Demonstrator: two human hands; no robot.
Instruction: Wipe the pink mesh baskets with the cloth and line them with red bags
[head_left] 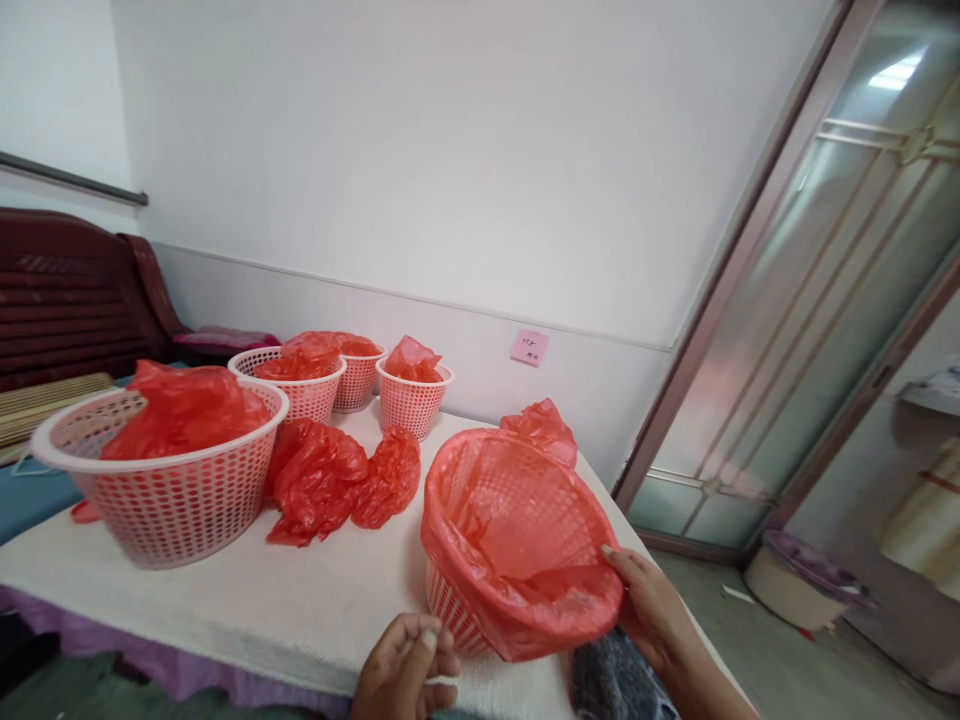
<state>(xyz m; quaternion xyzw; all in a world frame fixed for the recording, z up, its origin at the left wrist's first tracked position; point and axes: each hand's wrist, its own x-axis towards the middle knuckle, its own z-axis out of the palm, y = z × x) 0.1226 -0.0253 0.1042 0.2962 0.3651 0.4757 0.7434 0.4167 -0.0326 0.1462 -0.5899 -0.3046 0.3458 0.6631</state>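
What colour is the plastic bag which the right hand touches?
The plastic bag is translucent red; the head view shows it.

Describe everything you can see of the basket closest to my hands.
The basket is round, with a slotted, pale pinkish wall that looks like plastic. A thin, translucent red bag lines it, wrinkled inside and folded out over the rim. It is on the near right part of the white-covered table, apparently tilted toward you; how its base rests is unclear. Your right hand grips the lined rim. Your left hand is by its lower wall, contact unclear.
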